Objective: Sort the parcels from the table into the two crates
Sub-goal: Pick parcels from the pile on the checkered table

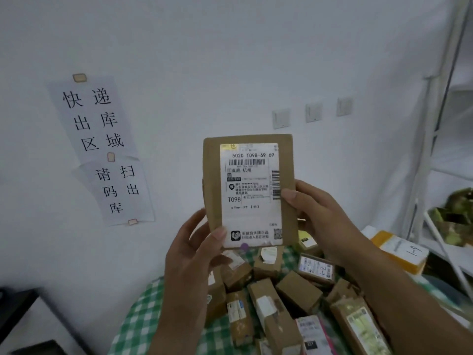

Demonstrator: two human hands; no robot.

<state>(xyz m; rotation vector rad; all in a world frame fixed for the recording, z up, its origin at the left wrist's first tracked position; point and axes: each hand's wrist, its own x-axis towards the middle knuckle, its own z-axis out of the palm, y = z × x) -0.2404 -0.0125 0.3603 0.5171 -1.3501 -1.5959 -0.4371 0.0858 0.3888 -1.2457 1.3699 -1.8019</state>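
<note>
Two hands hold one flat cardboard parcel point(249, 190) upright above the table, its white shipping label point(250, 194) facing the camera. In this single head view, the left hand point(194, 254) pinches the parcel's lower left corner, thumb on the label's edge and fingers behind; the right hand point(317, 213) grips the right edge, thumb pressed on the front beside the side barcode, fingers hidden behind the card. Below them lies a heap of brown parcels point(281, 295) on a green-and-white checked tablecloth point(138, 321); roughly a dozen show, though the forearms cover several and the bottom edge cuts off others, so an exact count cannot be made. One yellow parcel point(399, 252) sits at the right, near a white rack point(435, 162) that is cut by the frame. Two paper signs point(102, 147) with large black characters are taped to the wall, and three wall switches point(313, 112) sit in a row. The label's small print is too blurred to read. No crate can be made out.
</note>
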